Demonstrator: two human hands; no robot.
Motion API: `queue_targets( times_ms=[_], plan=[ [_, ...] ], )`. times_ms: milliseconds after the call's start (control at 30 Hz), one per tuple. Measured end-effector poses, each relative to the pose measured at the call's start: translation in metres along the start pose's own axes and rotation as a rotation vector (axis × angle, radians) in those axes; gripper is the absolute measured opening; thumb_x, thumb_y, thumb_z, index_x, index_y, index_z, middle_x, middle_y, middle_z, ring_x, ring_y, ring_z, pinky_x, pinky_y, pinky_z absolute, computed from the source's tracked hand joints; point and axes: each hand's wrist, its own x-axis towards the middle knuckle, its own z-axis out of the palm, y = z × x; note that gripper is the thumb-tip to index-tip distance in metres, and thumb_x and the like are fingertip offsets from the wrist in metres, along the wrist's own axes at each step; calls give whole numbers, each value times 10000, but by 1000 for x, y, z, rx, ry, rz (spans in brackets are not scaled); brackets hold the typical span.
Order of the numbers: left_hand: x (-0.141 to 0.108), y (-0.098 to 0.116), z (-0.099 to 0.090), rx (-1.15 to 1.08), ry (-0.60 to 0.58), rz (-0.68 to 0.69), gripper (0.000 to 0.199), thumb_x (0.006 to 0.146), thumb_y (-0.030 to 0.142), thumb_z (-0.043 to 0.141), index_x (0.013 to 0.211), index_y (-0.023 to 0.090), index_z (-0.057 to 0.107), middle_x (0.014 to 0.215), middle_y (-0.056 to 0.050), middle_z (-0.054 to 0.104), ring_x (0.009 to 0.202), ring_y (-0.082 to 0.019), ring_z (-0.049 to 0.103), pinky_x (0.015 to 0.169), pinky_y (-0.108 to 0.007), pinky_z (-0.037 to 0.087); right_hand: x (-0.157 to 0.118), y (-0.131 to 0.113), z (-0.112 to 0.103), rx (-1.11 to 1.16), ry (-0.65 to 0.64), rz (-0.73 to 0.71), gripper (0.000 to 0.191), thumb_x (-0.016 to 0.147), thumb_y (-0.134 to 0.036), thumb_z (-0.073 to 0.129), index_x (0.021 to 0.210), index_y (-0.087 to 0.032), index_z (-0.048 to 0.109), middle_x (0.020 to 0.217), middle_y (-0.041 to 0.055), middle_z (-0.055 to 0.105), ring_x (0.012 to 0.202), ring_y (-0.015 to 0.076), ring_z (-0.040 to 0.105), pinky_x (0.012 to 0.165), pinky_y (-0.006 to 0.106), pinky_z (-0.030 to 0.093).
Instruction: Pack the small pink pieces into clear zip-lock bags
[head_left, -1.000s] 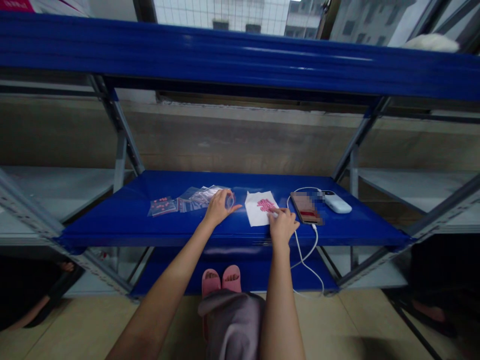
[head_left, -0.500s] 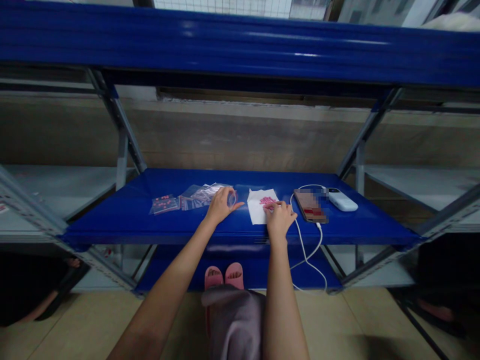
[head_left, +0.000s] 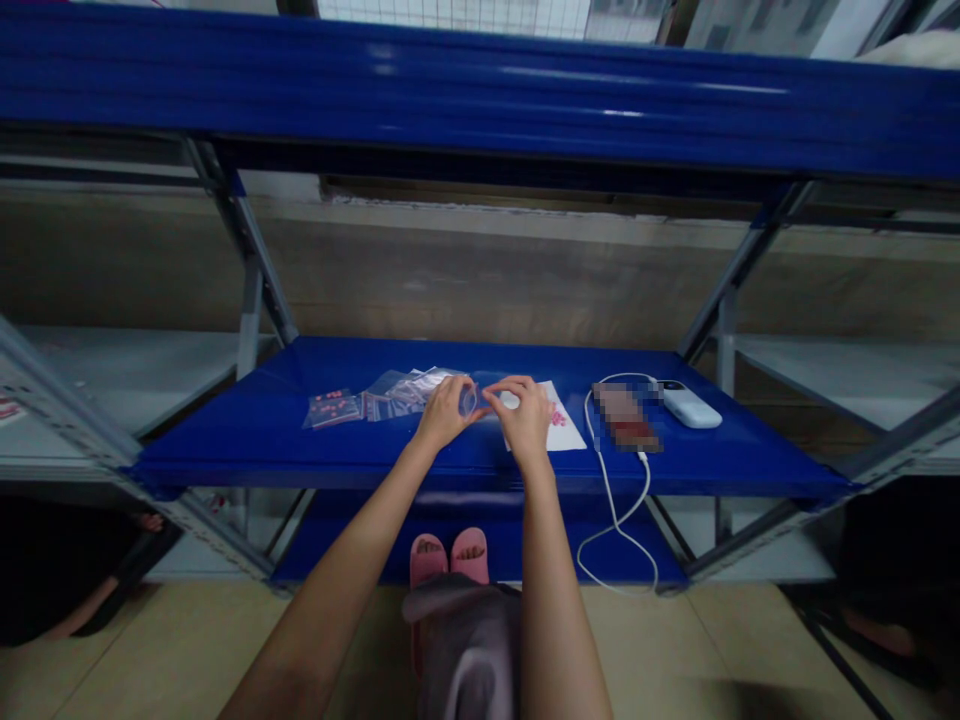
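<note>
My left hand (head_left: 444, 415) is closed around a small clear plastic bag (head_left: 468, 399), whose mouth gapes in a rounded shape. Right beside that opening, my right hand (head_left: 528, 418) pinches with thumb and forefinger; whatever is between the fingertips is too small to make out. Behind my right hand lies a sheet of white paper (head_left: 568, 436), partly covered by it, with a little heap of pink pieces (head_left: 558, 417) on top. Left of my left hand, several clear bags (head_left: 394, 392) overlap, and a bag with pink pieces in it (head_left: 334, 408) lies flat.
A phone (head_left: 628, 418) and a white power bank (head_left: 691, 406) sit on the right of the blue shelf (head_left: 247, 445), joined by a white cable (head_left: 613, 505) that hangs over the front edge. A blue beam (head_left: 480, 95) crosses above. Other people show at both sides.
My right hand has moved left from the pink heap to the bag's mouth. The white paper has shifted and turned a little to the right. My left hand stays nearly in place.
</note>
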Motion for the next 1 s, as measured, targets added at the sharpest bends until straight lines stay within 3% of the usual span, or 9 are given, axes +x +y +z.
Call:
queue_targets(
  times_ms=[100,200,567,733,867,1000],
  plan=[
    [-1,1,-1,-13,5,-9,214,754,271,576,911,193,454,887,-57,561,872,-214,541,783,-338,445,-4,-14,7,-72,-26,-83,167,821,-333,532,810,-272,688,1006,19,609,947,205,454,748,313,244],
    [0,2,-1,-12,14,-8,184,751,239,558,895,187,455,861,-55,558,850,-214,538,767,-334,445,-8,-16,10,-129,-6,-58,161,824,-306,535,828,-254,688,1008,33,613,940,211,452,745,320,239],
    [-1,0,1,6,28,0,232,751,299,596,900,186,459,868,-58,560,852,-216,540,762,-332,448,-9,-15,12,-68,0,-51,221,860,-313,480,868,-268,696,1015,22,626,934,199,462,735,312,252],
    [-1,1,0,3,58,15,350,714,422,651,878,190,447,862,-50,560,842,-208,548,770,-333,448,-2,13,-1,-136,106,125,208,852,-284,486,916,-254,682,1022,43,614,941,211,456,737,321,249],
    [0,0,1,16,37,23,341,734,443,627,865,187,444,843,-49,558,830,-206,546,759,-332,449,-4,48,0,-302,25,148,214,809,-209,527,956,-255,676,1078,71,587,988,244,432,745,340,247],
    [0,-1,1,17,34,25,345,734,451,624,864,187,444,842,-50,557,830,-209,545,759,-336,448,-8,63,8,-381,-11,173,190,797,-215,533,897,-247,691,1059,78,593,985,254,437,753,357,251]
  ],
)
